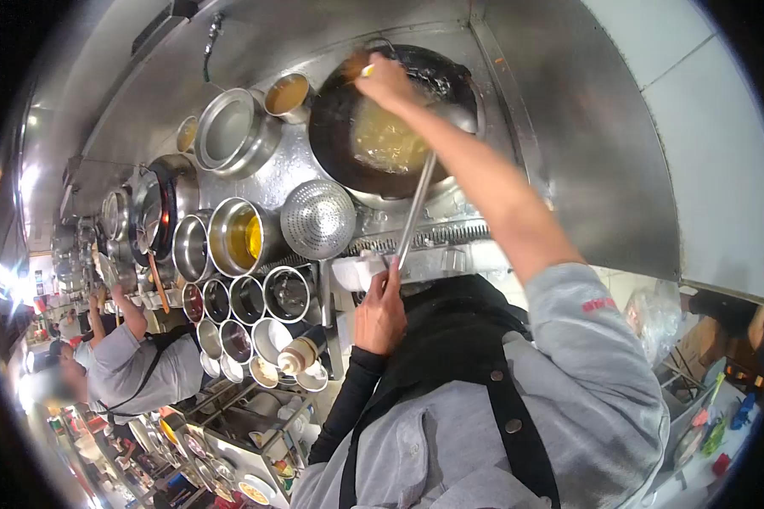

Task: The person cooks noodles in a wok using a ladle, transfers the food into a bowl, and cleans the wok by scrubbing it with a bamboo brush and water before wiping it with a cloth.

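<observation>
A large dark wok (331, 140) at the top centre holds cloudy yellowish liquid (386, 136). Over its far rim, my right hand (388, 82) is closed around a brown, motion-blurred thing (356, 65) that looks like a brush. My left hand (380, 318), below the wok, is wrapped round the lower end of a long metal handle (418, 208). This handle slants up to a ladle head (455, 117) at the wok's right side, partly behind my right forearm. Just left of the handle sits a round perforated strainer (317, 219).
Metal pots (227, 131) and a pot with yellow liquid (235, 237) stand left of the wok. Below them are several small containers (286, 293) and a bottle (301, 352). A co-worker (148, 373) stands at the left. A steel wall (586, 127) rises at the right.
</observation>
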